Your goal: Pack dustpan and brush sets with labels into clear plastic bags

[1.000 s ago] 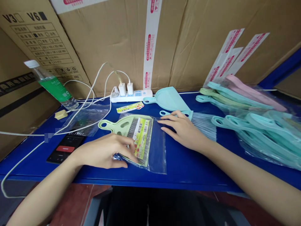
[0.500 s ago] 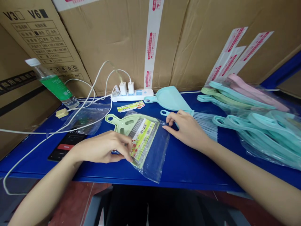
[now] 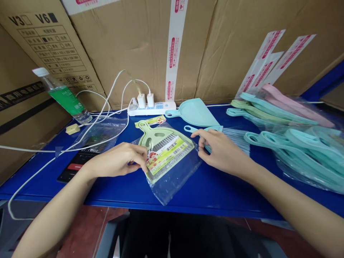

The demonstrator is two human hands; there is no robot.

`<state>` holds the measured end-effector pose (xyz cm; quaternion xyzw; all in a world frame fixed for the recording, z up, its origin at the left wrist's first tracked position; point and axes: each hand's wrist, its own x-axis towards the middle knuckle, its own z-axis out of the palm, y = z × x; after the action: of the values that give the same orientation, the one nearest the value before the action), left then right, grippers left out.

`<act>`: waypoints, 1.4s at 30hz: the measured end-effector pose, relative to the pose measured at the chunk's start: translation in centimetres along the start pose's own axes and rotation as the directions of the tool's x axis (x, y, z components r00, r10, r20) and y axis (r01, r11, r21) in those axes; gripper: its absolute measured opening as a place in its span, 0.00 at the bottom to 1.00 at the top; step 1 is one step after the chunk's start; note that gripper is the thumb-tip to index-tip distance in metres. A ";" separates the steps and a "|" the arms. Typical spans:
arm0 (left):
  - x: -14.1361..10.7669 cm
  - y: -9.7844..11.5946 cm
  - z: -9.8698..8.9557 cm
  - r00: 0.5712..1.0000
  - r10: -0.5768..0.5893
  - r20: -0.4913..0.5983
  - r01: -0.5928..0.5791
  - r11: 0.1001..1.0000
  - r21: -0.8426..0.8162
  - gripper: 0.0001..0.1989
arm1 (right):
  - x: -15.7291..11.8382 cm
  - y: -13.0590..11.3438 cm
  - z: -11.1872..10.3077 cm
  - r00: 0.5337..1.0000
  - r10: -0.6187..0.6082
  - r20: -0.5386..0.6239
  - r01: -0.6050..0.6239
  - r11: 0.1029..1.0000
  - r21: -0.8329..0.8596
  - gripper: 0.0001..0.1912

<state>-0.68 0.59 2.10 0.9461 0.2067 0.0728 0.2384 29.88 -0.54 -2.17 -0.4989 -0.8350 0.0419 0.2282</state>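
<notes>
A light green dustpan and brush set (image 3: 161, 135), with a yellow-green paper label (image 3: 168, 154) across its bristles, lies flat inside a clear plastic bag (image 3: 172, 186). My left hand (image 3: 120, 161) has its fingers curled together at the set's left front corner, gripping that edge; the thumb tip is partly hidden. At the bag's right edge is my right hand (image 3: 220, 148), fingers bent, with thumb and forefinger apart and nothing visible between them. Behind and beneath it lie a light blue brush (image 3: 238, 138) and a light blue dustpan (image 3: 197, 111), both unwrapped.
Bagged dustpan sets (image 3: 303, 154) in blue, green and pink are heaped at the right. A loose label card (image 3: 154, 120), power strip (image 3: 161, 107), white cables, leaning water bottle (image 3: 66, 100) and phone (image 3: 72, 166) are left and behind. Cardboard boxes (image 3: 139, 43) wall the back.
The bagged green set has turned clockwise, its handle swinging back and to the right. My left hand has shifted slightly back; my right hand slightly to the right.
</notes>
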 end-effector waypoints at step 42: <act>0.3 -2.1 0.7 0.949 -0.136 -0.284 0.228 0.919 0.323 0.12 | -0.7 0.6 -2.7 0.902 -0.373 0.217 0.349 0.926 0.142 0.13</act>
<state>-1.01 2.13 0.53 0.9324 0.3330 0.1335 0.0427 31.78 -1.25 -0.12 -0.3145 -0.9313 0.1004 0.1540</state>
